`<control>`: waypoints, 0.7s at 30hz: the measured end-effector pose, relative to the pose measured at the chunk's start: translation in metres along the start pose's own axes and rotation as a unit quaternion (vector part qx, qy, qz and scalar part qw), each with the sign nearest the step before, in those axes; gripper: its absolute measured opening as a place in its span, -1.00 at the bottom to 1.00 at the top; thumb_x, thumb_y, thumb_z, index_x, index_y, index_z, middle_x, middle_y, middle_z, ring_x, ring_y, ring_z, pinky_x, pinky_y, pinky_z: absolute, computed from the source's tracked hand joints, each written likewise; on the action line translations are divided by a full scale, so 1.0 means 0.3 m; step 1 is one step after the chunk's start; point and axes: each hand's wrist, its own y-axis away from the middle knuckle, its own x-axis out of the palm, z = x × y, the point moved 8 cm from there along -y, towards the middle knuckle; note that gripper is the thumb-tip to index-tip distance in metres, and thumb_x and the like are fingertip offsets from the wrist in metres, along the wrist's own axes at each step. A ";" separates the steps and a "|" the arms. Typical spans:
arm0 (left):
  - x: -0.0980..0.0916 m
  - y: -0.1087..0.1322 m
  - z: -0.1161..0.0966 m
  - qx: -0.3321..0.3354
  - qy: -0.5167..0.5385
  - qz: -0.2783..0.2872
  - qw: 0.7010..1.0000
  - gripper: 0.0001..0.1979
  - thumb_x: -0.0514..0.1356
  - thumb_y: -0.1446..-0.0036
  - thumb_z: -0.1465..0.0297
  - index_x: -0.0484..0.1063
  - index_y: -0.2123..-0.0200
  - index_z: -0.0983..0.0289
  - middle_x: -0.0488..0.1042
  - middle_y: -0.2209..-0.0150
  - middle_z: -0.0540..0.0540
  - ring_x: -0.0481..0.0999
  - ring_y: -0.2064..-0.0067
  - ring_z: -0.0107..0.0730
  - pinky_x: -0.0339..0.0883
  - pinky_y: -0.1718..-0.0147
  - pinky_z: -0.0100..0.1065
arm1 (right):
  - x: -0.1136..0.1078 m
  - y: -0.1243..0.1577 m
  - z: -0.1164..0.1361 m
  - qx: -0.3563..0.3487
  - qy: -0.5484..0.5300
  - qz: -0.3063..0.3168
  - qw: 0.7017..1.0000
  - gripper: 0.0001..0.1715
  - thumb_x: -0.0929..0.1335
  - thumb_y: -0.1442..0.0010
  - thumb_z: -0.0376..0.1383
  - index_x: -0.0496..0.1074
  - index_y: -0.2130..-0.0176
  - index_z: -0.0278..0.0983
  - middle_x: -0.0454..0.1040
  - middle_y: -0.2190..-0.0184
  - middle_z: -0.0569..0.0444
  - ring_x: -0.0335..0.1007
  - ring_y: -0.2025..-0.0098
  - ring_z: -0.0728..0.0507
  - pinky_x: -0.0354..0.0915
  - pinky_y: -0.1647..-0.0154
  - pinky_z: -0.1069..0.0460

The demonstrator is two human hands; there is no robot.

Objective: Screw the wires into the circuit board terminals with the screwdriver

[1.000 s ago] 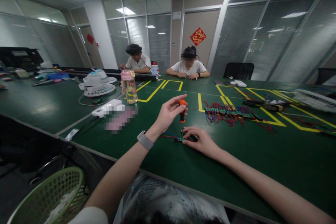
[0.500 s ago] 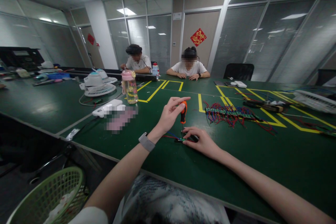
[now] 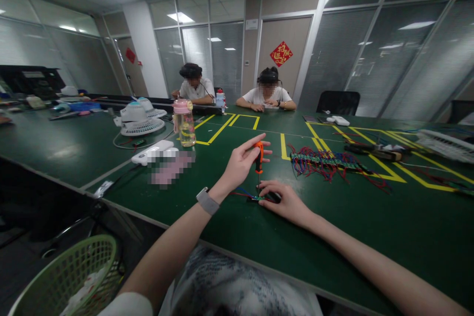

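Note:
An orange-and-black screwdriver (image 3: pixel 259 159) stands nearly upright, its handle between the thumb and stretched fingers of my left hand (image 3: pixel 242 160). The thin shaft points down at a small green circuit board (image 3: pixel 255 198) lying on the table. Red and blue wires (image 3: pixel 240 191) run from the board to the left. From the right, my right hand (image 3: pixel 283 197) pinches the board's edge, with the fingertips close beside the shaft. A dark object (image 3: pixel 274 196) shows partly under that palm; its kind is hidden. The tip's exact contact cannot be made out.
A row of wired circuit boards (image 3: pixel 326 160) lies to the right on the green table (image 3: pixel 333 227). Further left stand a pink-lidded bottle (image 3: pixel 185 126), a white device (image 3: pixel 153 153) and small fans (image 3: pixel 137 118). Two people sit opposite. A green basket (image 3: pixel 66 271) is at lower left.
My left-hand fingers have spread and shifted around the screwdriver handle. The screwdriver stays upright over the board, and my right hand keeps its place.

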 end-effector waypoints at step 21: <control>0.018 0.009 -0.038 0.039 -0.079 -0.003 0.996 -0.67 0.08 -0.22 0.27 0.43 -0.01 0.19 0.36 0.09 0.13 0.43 0.14 -0.37 0.40 0.16 -0.32 | -0.007 0.008 0.016 -0.015 -0.009 -0.018 1.000 -0.97 0.41 -0.04 -0.35 0.44 0.41 -0.25 0.53 0.20 -0.02 0.45 0.07 -0.20 0.32 0.04 -0.12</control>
